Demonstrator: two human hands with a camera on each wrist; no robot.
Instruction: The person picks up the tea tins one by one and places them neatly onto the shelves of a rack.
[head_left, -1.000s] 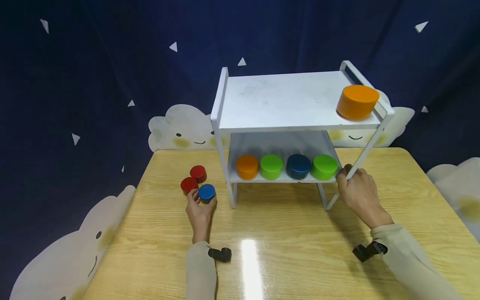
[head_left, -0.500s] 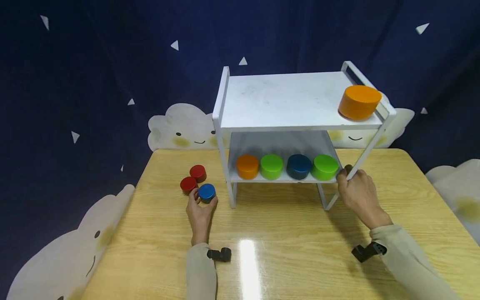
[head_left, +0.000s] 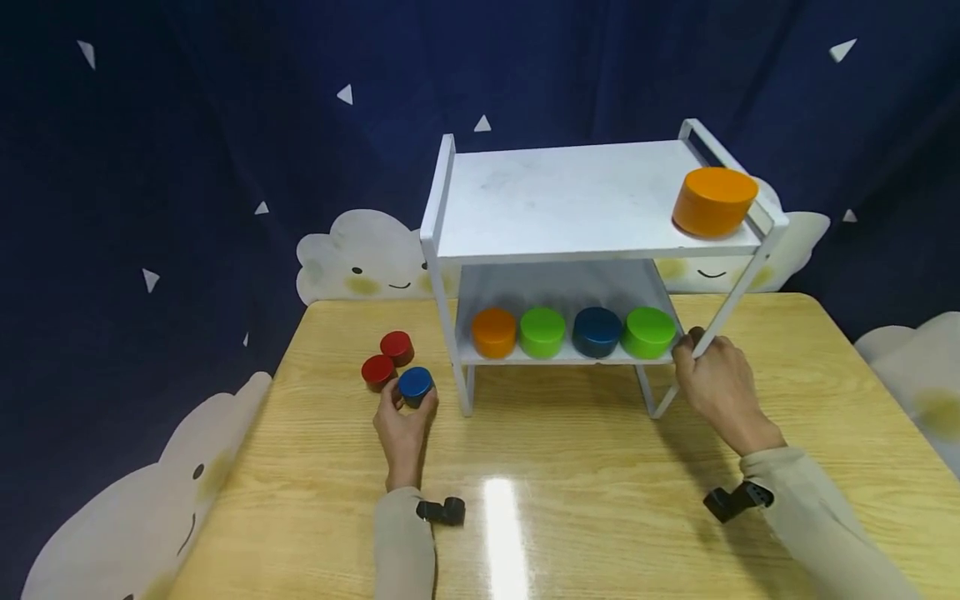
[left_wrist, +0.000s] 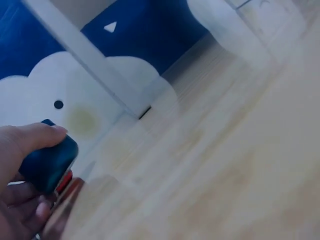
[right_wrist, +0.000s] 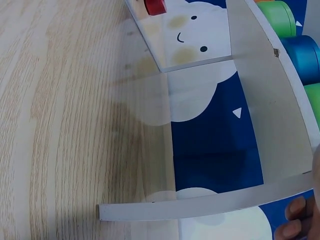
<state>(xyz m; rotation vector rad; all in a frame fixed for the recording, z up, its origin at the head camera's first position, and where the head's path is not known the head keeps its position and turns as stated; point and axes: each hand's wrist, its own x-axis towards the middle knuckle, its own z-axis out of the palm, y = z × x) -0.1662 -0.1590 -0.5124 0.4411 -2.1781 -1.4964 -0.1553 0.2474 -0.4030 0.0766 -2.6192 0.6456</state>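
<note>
My left hand (head_left: pixel 403 427) pinches a blue cylinder block (head_left: pixel 416 384) between thumb and fingers, left of the white two-tier shelf (head_left: pixel 570 200). In the left wrist view the thumb lies along the side of this blue block (left_wrist: pixel 50 162). Two red cylinder blocks (head_left: pixel 378 371) sit on the table just beyond its fingers. On the other side, my right hand (head_left: pixel 718 379) grips the shelf's right front leg at the height of the lower tier. Its fingers (right_wrist: pixel 295 220) show behind the leg in the right wrist view; most of the hand is out of that frame.
On the lower tier stand an orange block (head_left: pixel 494 333), a dark blue block (head_left: pixel 597 332) and two green blocks (head_left: pixel 542 332) in a row. A larger orange block (head_left: pixel 715 202) rests at the upper tier's right end. A dark blue curtain (head_left: pixel 225 125) hangs behind the wooden table (head_left: pixel 600 500).
My left fingers have drawn away from the near red block and in against the blue block, which has tipped slightly. My right hand stays on the shelf leg.
</note>
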